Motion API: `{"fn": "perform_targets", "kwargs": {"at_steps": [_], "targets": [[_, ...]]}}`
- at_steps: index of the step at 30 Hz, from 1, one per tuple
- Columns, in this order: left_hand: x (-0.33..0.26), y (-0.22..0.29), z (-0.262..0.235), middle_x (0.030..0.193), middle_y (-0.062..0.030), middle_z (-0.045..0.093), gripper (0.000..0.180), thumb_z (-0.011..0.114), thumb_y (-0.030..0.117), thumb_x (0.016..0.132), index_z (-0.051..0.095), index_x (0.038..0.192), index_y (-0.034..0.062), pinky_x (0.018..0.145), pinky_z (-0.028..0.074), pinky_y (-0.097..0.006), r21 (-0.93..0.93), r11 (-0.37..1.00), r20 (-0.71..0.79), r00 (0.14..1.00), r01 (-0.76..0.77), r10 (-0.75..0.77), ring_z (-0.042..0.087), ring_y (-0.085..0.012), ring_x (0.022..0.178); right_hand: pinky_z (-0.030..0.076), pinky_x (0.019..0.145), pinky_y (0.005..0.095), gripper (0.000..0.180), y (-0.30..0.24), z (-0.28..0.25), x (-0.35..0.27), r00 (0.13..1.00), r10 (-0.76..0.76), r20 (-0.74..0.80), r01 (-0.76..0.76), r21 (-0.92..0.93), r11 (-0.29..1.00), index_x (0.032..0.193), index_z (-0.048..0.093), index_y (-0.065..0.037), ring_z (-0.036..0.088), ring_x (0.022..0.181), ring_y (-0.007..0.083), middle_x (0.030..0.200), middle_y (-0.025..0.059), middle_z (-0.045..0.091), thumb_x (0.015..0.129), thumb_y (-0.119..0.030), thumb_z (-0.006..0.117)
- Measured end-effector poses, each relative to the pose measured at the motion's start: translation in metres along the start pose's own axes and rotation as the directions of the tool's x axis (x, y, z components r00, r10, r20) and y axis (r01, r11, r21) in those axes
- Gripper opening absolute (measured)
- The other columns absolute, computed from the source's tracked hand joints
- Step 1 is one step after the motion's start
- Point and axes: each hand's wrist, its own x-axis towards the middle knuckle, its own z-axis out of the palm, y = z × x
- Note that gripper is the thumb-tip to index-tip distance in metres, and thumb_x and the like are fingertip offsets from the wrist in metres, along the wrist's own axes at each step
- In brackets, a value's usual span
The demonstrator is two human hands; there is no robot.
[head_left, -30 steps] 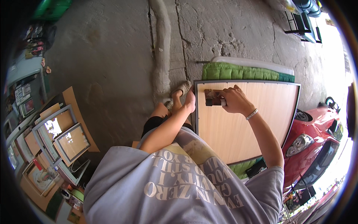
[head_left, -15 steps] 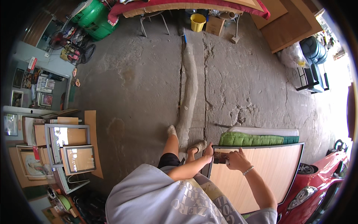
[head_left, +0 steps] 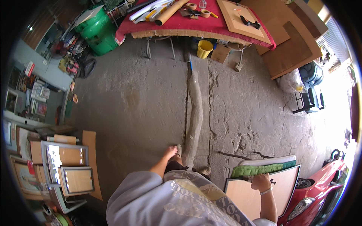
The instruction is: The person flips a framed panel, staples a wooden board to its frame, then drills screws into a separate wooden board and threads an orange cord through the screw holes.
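My right hand (head_left: 260,182) grips the top edge of a framed wooden board (head_left: 250,197) that stands upright at my lower right. A small dark object (head_left: 272,182) sticks out beside that hand; its kind is unclear. Behind the board leans a green and white padded panel (head_left: 264,168). My left hand (head_left: 171,151) is off the board, out in front of my grey shirt over the concrete floor, holding nothing. My feet (head_left: 205,171) show just below it.
Several framed pictures (head_left: 69,173) lean stacked at the lower left. A red-covered table (head_left: 188,26) with tape rolls, tubes and boards stands at the far side, a yellow bucket (head_left: 204,48) under it. A raised concrete ridge (head_left: 195,113) runs down the floor. A red vehicle (head_left: 324,188) sits at right.
The view has swung up from the board to the floor and table. My left hand has come off the board's top edge; my right hand stays on it.
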Motion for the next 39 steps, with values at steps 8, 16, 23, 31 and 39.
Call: {"fn": "perform_targets", "kwargs": {"at_steps": [8, 16, 23, 31, 39], "targets": [[0.005, 0.077, -0.218, 0.098, -0.0079, 0.078, 0.044, 0.055, 0.044, 0.105, 0.074, 0.109, 0.0047, 0.068, 0.054, -0.031, -0.064, 0.992, -0.264, 0.957, 0.112, -0.125, 0.072, -0.0172, 0.083, 0.056, 0.083, 0.0487, 0.047, -0.137, -0.056, 0.181, 0.990, -0.011, -0.141, 0.118, 0.787, 0.606, 0.113, 0.070, -0.002, 0.072, 0.097, 0.0409, 0.099, 0.0250, 0.074, 0.087, -0.042, 0.072], [0.030, 0.092, -0.238, 0.106, -0.0089, 0.076, 0.045, 0.052, 0.048, 0.105, 0.072, 0.113, 0.0084, 0.080, 0.055, -0.039, -0.057, 0.983, -0.198, 0.963, 0.173, -0.181, 0.071, -0.0214, 0.094, 0.054, 0.088, 0.0502, 0.053, -0.277, 0.060, 0.365, 0.938, 0.129, 0.321, -0.338, 0.775, 0.534, 0.117, 0.074, -0.007, 0.070, 0.107, 0.0412, 0.112, 0.0259, 0.072, 0.090, -0.052, 0.063], [0.055, 0.125, -0.239, 0.099, -0.0110, 0.075, 0.042, 0.054, 0.039, 0.104, 0.072, 0.107, 0.0016, 0.075, 0.054, -0.037, 0.293, 0.947, -0.078, 0.990, 0.134, -0.116, 0.069, -0.0217, 0.085, 0.050, 0.095, 0.0562, 0.056, -0.249, -0.040, 0.435, 0.824, -0.088, 0.560, -0.380, 0.661, 0.648, 0.129, 0.067, -0.012, 0.065, 0.118, 0.0397, 0.126, 0.0210, 0.068, 0.091, -0.052, 0.063], [0.188, 0.242, -0.298, 0.102, -0.0109, 0.075, 0.042, 0.054, 0.040, 0.104, 0.072, 0.108, 0.0016, 0.076, 0.053, -0.036, 0.421, 0.895, -0.148, 0.963, -0.146, 0.226, 0.069, -0.0219, 0.086, 0.045, 0.103, 0.0631, 0.062, -0.210, -0.336, 0.615, 0.964, -0.129, 0.233, 0.047, 0.329, 0.943, 0.143, 0.060, -0.017, 0.060, 0.130, 0.0379, 0.141, 0.0155, 0.064, 0.092, -0.052, 0.062], [0.338, 0.506, -0.366, 0.112, -0.0120, 0.075, 0.042, 0.053, 0.038, 0.106, 0.069, 0.116, 0.0004, 0.079, 0.054, -0.035, -0.314, 0.940, -0.296, 0.955, -0.134, 0.037, 0.072, -0.0244, 0.101, 0.041, 0.105, 0.0526, 0.072, -0.190, -0.772, 0.734, 0.606, 0.125, -0.785, 0.285, 0.361, 0.888, 0.128, 0.058, -0.002, 0.053, 0.125, 0.0398, 0.128, 0.0222, 0.060, 0.079, -0.051, 0.078]]}}
